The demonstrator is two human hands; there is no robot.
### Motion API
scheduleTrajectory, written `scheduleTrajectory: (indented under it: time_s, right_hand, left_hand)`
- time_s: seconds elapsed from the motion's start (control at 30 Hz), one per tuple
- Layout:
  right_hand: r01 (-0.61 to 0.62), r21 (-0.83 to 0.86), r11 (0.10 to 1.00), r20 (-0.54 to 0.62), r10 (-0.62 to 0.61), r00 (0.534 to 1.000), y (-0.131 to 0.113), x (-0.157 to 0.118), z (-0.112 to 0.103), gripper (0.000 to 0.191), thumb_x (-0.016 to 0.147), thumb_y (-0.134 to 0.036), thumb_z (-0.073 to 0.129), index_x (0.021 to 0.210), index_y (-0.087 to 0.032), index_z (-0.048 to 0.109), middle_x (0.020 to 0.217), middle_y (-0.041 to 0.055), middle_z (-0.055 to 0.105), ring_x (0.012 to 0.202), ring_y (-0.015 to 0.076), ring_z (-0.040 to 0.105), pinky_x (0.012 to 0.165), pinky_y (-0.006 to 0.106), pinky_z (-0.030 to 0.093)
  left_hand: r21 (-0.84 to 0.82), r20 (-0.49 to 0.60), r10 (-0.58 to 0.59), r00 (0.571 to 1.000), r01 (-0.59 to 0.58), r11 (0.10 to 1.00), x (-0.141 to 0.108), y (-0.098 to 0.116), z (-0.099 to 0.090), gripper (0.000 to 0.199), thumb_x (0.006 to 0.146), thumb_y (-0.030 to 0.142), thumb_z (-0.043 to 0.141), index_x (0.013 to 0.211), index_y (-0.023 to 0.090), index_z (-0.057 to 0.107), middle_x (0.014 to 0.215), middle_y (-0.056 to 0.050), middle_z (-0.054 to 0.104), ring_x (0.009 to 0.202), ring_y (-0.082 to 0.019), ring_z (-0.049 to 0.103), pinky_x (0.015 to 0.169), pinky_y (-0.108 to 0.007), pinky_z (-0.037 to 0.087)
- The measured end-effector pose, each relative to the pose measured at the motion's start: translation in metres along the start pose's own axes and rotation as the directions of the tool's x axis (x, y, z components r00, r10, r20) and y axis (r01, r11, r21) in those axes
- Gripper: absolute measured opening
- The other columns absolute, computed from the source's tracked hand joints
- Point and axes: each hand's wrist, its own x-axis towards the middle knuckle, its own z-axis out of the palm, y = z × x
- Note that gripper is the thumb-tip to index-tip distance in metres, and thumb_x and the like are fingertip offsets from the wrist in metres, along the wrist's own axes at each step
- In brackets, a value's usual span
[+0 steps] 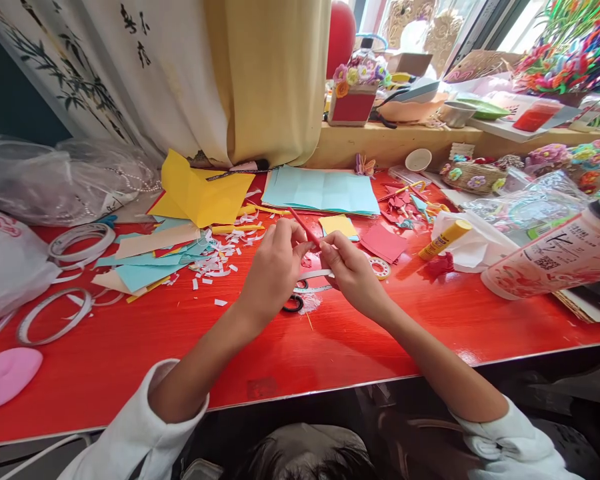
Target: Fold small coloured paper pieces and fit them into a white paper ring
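Between my two hands, above the red table, is a thin red rolled paper stick [303,225]. My left hand [275,273] is closed around its lower part, thumb and fingers pinched together. My right hand [353,270] pinches the same stick's lower end, its fingertips close to those of the left. A narrow whitish strip [316,273] curves out from under my right fingers; whether they grip it I cannot tell. Below the hands lie scissors with black handles [293,304], partly hidden by my left hand. Red paper squares [384,243] lie beyond my right hand.
On the left are tape rolls [55,317], coloured paper pieces [150,273] and white scraps [217,260]. Yellow sheets [205,193] and folded light-blue paper [323,189] lie behind. A yellow glue stick [445,240] and a large pink cup [550,257] are on the right.
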Motion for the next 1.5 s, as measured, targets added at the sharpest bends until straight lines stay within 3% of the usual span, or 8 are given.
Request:
scheduleTrajectory:
  time_s: [0.13, 0.33, 0.57, 0.77, 1.17, 1.27, 1.37, 1.5]
  right_hand:
    - [-0.011, 0.056, 0.998, -0.015, 0.012, 1.000, 0.001, 0.001, -0.002, 0.024, 0.092, -0.038, 0.033, 0.077, -0.020, 0.038, 0.057, -0.0053, 0.034, 0.046, 0.0070, 0.031, 0.043, 0.021, 0.027]
    - [-0.014, 0.001, 1.000, -0.054, 0.014, 0.998, 0.003, 0.003, -0.003, 0.026, 0.091, -0.040, 0.034, 0.076, -0.020, 0.040, 0.056, -0.0054, 0.034, 0.046, 0.0072, 0.031, 0.043, 0.021, 0.026]
    - [0.015, -0.106, 0.994, 0.023, -0.013, 1.000, -0.001, 0.002, -0.002, 0.026, 0.092, -0.036, 0.033, 0.073, -0.020, 0.039, 0.056, -0.0049, 0.037, 0.048, 0.0077, 0.034, 0.047, 0.021, 0.029]
    - [0.086, -0.219, 0.972, 0.013, -0.085, 0.996, -0.001, 0.004, -0.005, 0.022, 0.093, -0.032, 0.033, 0.075, -0.020, 0.040, 0.057, -0.0044, 0.039, 0.049, 0.0087, 0.036, 0.049, 0.022, 0.029]
    - [0.009, -0.129, 0.992, 0.020, -0.006, 1.000, -0.001, 0.004, -0.005, 0.025, 0.092, -0.034, 0.035, 0.073, -0.019, 0.040, 0.057, -0.0043, 0.039, 0.048, 0.0077, 0.036, 0.047, 0.021, 0.029]
    - [-0.022, -0.079, 0.997, 0.018, 0.023, 1.000, 0.000, 0.003, -0.004, 0.027, 0.092, -0.037, 0.035, 0.072, -0.019, 0.040, 0.057, -0.0041, 0.038, 0.048, 0.0074, 0.035, 0.047, 0.021, 0.029]
    - [-0.044, -0.057, 0.997, -0.024, 0.043, 0.999, 0.001, 0.003, -0.004, 0.028, 0.091, -0.039, 0.035, 0.072, -0.019, 0.041, 0.055, -0.0047, 0.036, 0.046, 0.0072, 0.034, 0.045, 0.022, 0.028]
    - [-0.056, -0.043, 0.998, -0.058, 0.053, 0.997, 0.001, 0.003, -0.002, 0.028, 0.090, -0.039, 0.037, 0.071, -0.019, 0.041, 0.055, -0.0049, 0.035, 0.047, 0.0072, 0.035, 0.045, 0.022, 0.028]
  left_hand:
    - [-0.237, 0.132, -0.156, 0.979, 0.184, 0.954, 0.007, -0.003, -0.011, 0.016, 0.085, 0.035, 0.048, 0.089, 0.020, 0.051, 0.090, -0.003, 0.061, 0.082, -0.015, 0.056, 0.071, -0.027, 0.043]
    - [-0.330, 0.296, -0.134, 0.946, 0.233, 0.915, 0.010, -0.004, -0.018, 0.027, 0.081, 0.043, 0.050, 0.084, 0.018, 0.062, 0.088, -0.004, 0.065, 0.081, -0.016, 0.058, 0.070, -0.027, 0.045]
    - [-0.277, 0.190, -0.145, 0.971, 0.195, 0.941, 0.005, -0.005, -0.011, 0.023, 0.078, 0.039, 0.056, 0.071, 0.018, 0.062, 0.070, -0.001, 0.063, 0.066, -0.014, 0.054, 0.060, -0.026, 0.041]
    - [-0.361, 0.255, -0.139, 0.957, 0.227, 0.905, 0.007, -0.008, -0.012, 0.020, 0.080, 0.034, 0.054, 0.076, 0.018, 0.065, 0.076, -0.001, 0.066, 0.076, -0.015, 0.059, 0.069, -0.027, 0.044]
    - [-0.192, 0.282, -0.109, 0.953, 0.167, 0.967, 0.009, -0.004, -0.019, 0.020, 0.081, 0.033, 0.051, 0.081, 0.018, 0.064, 0.081, -0.001, 0.066, 0.075, -0.015, 0.057, 0.066, -0.025, 0.042]
    - [-0.106, 0.242, -0.049, 0.969, 0.076, 0.991, 0.008, -0.006, -0.018, 0.019, 0.084, 0.029, 0.048, 0.085, 0.018, 0.063, 0.086, -0.002, 0.065, 0.079, -0.015, 0.057, 0.070, -0.026, 0.043]
    - [0.123, 0.028, 0.167, 0.986, -0.169, 0.978, 0.005, -0.009, -0.015, 0.015, 0.084, 0.025, 0.048, 0.089, 0.016, 0.060, 0.090, -0.005, 0.063, 0.085, -0.017, 0.054, 0.077, -0.030, 0.041]
    - [0.400, -0.002, 0.485, 0.875, -0.444, 0.802, 0.001, -0.014, -0.010, 0.013, 0.085, 0.022, 0.048, 0.089, 0.016, 0.059, 0.086, -0.005, 0.063, 0.082, -0.018, 0.051, 0.078, -0.032, 0.039]
